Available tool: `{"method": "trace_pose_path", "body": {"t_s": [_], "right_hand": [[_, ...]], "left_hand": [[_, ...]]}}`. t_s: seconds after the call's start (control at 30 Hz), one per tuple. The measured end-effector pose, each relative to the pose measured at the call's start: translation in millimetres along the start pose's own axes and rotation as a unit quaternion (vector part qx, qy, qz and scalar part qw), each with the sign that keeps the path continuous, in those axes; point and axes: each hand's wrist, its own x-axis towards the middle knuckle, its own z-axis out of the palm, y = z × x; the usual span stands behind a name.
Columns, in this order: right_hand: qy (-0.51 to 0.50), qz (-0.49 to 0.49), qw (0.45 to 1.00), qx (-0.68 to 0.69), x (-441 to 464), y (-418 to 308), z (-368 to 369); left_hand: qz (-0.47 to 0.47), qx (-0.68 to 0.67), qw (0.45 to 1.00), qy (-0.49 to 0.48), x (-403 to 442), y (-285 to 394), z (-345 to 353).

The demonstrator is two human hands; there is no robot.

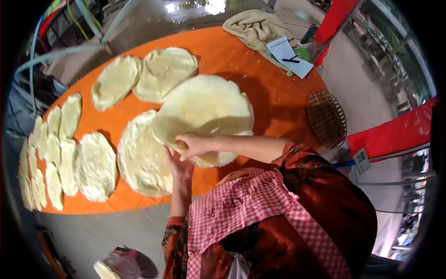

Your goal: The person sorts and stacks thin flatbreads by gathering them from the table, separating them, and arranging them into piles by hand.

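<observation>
A large, pale, round flatbread [204,100] is lifted a little above the orange table, casting a shadow on it. My right hand [199,144] is closed on its near left edge, the fingers curled over the rim. Just below, my left hand [180,166] grips the same edge with its thumb up; some of its fingers are hidden. Under and left of it lies another wide flatbread [141,158] with a rough, bumpy surface, partly covered by the held one.
Two flatbreads [165,72] lie at the far side of the orange table [274,107], and several more [96,166] spread leftward. At the right edge sits a woven basket [326,119]. A cloth [255,29], a notepad [290,56] and a pen [291,60] lie at the back right.
</observation>
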Motion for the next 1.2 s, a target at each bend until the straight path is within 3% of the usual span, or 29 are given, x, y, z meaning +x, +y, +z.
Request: {"method": "trace_pose_path", "body": {"t_s": [0.07, 0.2, 0.37, 0.4, 0.5, 0.6, 0.67, 0.7, 0.73, 0.77, 0.8, 0.87, 0.93, 1.03, 1.07, 1.1, 1.17, 1.2], "right_hand": [[-0.036, 0.033, 0.998, -0.050, -5.0, 19.8, 20.9], [-0.052, 0.079, 0.984, 0.151, -2.7, 51.1, 29.2], [-0.047, 0.083, 0.975, 0.202, -4.2, 46.7, 24.1], [-0.041, 0.082, 0.973, 0.210, -4.5, 48.8, 26.3], [-0.009, 0.059, 0.987, 0.147, -6.9, 49.6, 36.4], [0.054, 0.070, 0.993, -0.082, -10.6, 33.3, 48.4], [0.071, 0.071, 0.992, -0.075, -1.3, 30.7, 45.5], [0.082, 0.073, 0.991, -0.077, 0.4, 32.4, 32.2], [0.151, 0.082, 0.985, -0.028, 1.7, 30.3, 3.4], [0.235, 0.103, 0.967, 0.014, 7.3, 55.9, -22.4], [0.245, 0.120, 0.961, 0.039, 3.4, 91.0, -63.0], [0.335, 0.167, 0.895, 0.243, -50.1, 57.8, -152.1], [0.360, 0.111, 0.844, 0.382, -107.2, 96.4, -211.5], [0.449, 0.184, 0.816, 0.314, -193.9, 162.8, -251.5], [0.441, 0.323, 0.825, 0.141, -225.8, 206.8, -260.0], [0.407, 0.447, 0.796, -0.038, -242.5, 238.1, -262.2], [0.418, 0.468, 0.728, -0.277, -224.3, 186.2, -218.9], [0.424, 0.324, 0.782, -0.323, -212.5, 211.3, -191.8]], "left_hand": [[-0.028, -0.016, 0.999, -0.003, 1.1, -3.5, -37.9], [-0.028, -0.044, 0.998, -0.031, -6.9, -1.2, -37.0], [-0.054, -0.033, 0.995, -0.071, -7.1, 5.9, -44.8], [-0.030, 0.023, 0.998, -0.053, -6.5, 3.9, -47.9], [0.009, 0.120, 0.992, 0.026, -7.0, 2.0, -44.4], [0.022, 0.155, 0.986, 0.059, 6.7, -6.6, -65.9], [-0.005, 0.190, 0.978, 0.091, 10.2, -4.7, -89.1], [-0.018, 0.206, 0.973, 0.101, 14.8, -5.0, -102.5], [0.052, 0.375, 0.925, 0.046, 17.1, -5.2, -123.2], [0.078, 0.367, 0.925, 0.060, 26.5, -5.7, -149.6], [0.103, 0.360, 0.924, 0.073, 35.5, -6.2, -176.4], [0.062, 0.300, 0.946, 0.108, 12.9, 10.2, -146.2], [-0.011, 0.169, 0.975, 0.144, -5.6, 20.1, -101.8], [-0.072, 0.038, 0.995, 0.055, -23.7, 26.2, -67.8], [-0.090, 0.020, 0.995, 0.044, -18.8, 25.2, -85.5], [-0.076, 0.054, 0.995, 0.021, -21.7, 23.8, -84.4], [-0.040, 0.121, 0.992, -0.016, -30.9, 22.5, -73.8], [-0.036, 0.151, 0.988, -0.022, -33.6, 22.0, -56.5]]}}
